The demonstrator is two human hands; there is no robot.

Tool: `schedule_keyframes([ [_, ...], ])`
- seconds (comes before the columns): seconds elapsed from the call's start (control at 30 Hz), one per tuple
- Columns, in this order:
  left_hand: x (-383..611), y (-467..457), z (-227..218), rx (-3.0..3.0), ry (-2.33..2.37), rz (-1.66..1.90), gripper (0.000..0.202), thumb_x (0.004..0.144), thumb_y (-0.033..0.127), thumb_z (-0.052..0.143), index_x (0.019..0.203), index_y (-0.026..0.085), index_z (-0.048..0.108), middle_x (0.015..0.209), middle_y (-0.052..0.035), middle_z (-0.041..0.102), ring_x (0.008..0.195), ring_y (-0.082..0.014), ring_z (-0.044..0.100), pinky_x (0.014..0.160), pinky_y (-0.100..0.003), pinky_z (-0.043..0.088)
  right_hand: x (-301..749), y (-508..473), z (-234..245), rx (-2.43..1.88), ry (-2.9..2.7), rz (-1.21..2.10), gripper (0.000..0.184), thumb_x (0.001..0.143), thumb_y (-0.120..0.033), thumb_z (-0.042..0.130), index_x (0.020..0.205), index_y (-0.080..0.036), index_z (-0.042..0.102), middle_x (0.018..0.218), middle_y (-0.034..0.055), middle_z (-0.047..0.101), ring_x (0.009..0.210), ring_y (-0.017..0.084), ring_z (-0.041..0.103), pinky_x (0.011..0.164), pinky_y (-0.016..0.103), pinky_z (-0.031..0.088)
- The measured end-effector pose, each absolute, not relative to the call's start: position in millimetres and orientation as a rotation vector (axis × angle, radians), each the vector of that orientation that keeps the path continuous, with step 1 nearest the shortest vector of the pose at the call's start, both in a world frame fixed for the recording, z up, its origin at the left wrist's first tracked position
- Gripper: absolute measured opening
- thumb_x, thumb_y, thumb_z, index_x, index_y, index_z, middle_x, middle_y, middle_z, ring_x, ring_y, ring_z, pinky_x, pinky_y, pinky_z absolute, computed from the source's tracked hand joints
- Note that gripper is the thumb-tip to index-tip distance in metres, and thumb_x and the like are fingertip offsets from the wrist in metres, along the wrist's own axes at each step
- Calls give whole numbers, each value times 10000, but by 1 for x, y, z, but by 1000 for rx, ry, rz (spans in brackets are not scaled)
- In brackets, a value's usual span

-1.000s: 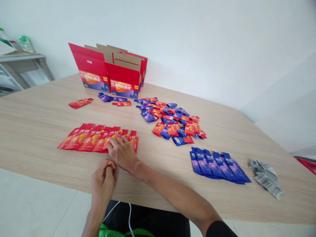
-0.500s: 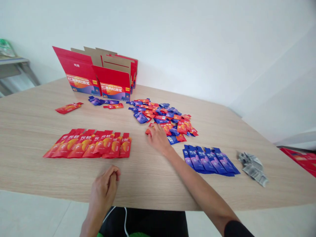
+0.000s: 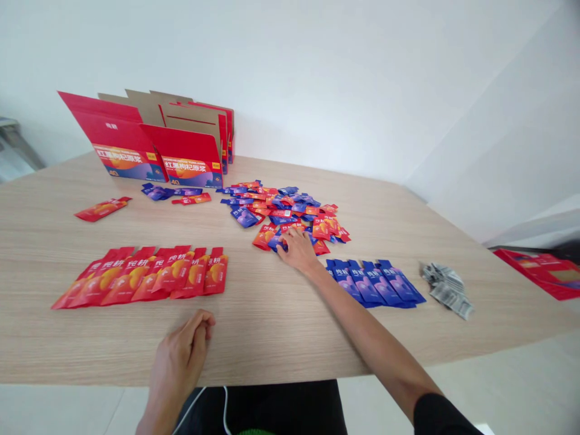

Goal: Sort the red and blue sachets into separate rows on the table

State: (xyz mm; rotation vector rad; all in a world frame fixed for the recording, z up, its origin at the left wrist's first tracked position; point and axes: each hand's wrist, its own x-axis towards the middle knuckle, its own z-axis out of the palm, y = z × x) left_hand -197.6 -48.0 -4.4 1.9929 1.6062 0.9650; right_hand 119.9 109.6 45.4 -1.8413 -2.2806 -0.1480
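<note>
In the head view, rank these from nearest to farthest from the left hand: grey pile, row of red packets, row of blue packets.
From the left hand:
1. Row of red packets: just beyond it, on the left.
2. Row of blue packets: right of centre.
3. Grey pile: farther right, past the blue row.

A white wall backs the wood-grain table; pale tiled floor lies below.

Right hand touches the near edge of a mixed heap of flat red and blue pouches.
The loosely curled left hand is at the pale wood-grain table, near a row of overlapping red pouches.
</note>
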Motion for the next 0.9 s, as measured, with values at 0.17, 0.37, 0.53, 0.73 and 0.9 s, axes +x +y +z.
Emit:
schedule_keyframes([
  [0.17, -190, -50, 7, 1978, 1646, 976, 308, 1012, 369, 357, 883, 262, 615, 648, 37, 658, 576, -166, 647, 619, -256, 474, 105, 106, 50, -1882, -2326, -212, 385, 999, -463, 593, 1188, -164, 746, 1233, 176, 701, 1222, 343, 568, 1077, 500, 372],
  [0.37, -181, -55, 17, 1964, 1713, 969, 281, 1002, 365, 381, 881, 261, 612, 660, 37, 658, 581, -162, 649, 630, -270, 452, 84, 106, 54, -1991, -2408, -319, 317, 1021, -140, 481, 1177, -89, 753, 1174, 217, 729, 1110, 309, 647, 1051, 486, 406],
  [0.53, -182, -53, 13, 1978, 1751, 952, 296, 992, 378, 389, 887, 264, 641, 675, 38, 674, 595, -158, 666, 629, -268, 445, 81, 101, 54, -1984, -2423, -313, 341, 1007, -37, 445, 1175, -69, 740, 1168, 225, 730, 1107, 295, 665, 1017, 459, 459],
  [0.73, -182, -52, 11, 2017, 1699, 924, 288, 1000, 387, 409, 916, 258, 652, 718, 29, 702, 627, -157, 680, 647, -258, 462, 113, 69, 55, -1870, -2340, -151, 270, 1027, -122, 506, 1188, -123, 723, 1249, 184, 726, 1118, 264, 696, 870, 352, 564],
  [0.9, -163, -54, 11, 2069, 1541, 922, 286, 1013, 373, 413, 921, 254, 657, 722, 25, 698, 606, -151, 666, 633, -236, 491, 165, 10, 56, -1451, -2263, -70, 247, 971, -93, 573, 1120, -200, 737, 1206, 79, 788, 1021, 200, 758, 906, 319, 590],
])
